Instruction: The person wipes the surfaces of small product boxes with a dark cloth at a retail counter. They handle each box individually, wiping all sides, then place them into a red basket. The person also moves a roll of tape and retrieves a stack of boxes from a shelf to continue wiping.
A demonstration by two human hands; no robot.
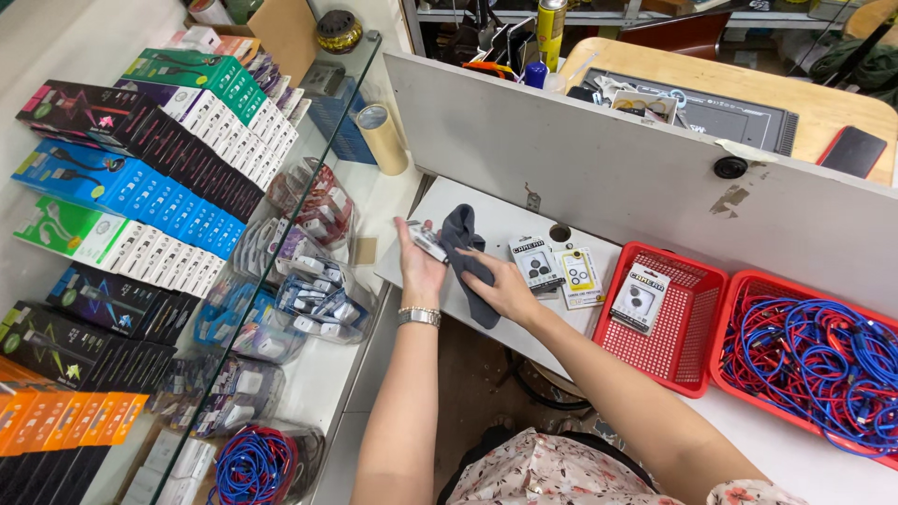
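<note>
Both hands meet over the white counter (486, 210), near its left end. Left hand (419, 265), a metal bracelet (418, 316) on its wrist, is cupped palm-up around a small flat packet (427, 240), fingers curled at its edges. Right hand (505, 285) presses a dark grey cloth (465, 252) against the packet, gripping the cloth between thumb and fingers while the rest of the cloth hangs down over the counter's near edge. The packet looks light, stiff and smooth, probably slippery under the cloth, so holding it by the edges with the palm beneath seems the safe way; the cloth is soft and limp and can be bunched anywhere. Just right of the hands two more carded packets (558, 268) lie flat on the counter. Further right stands a red basket (697, 281) holding one similar packet (640, 297) propped against its left wall, otherwise bare. Beside it on the right, touching or nearly so, a second red basket (739, 374) is piled with tangled blue and red cables (818, 360). Left of the person a glass showcase (281, 243) holds rows of boxed accessories (140, 178) and clear bags of small goods (309, 290); a tape roll (383, 138) stands on the shelf at the far left of the counter.
</note>
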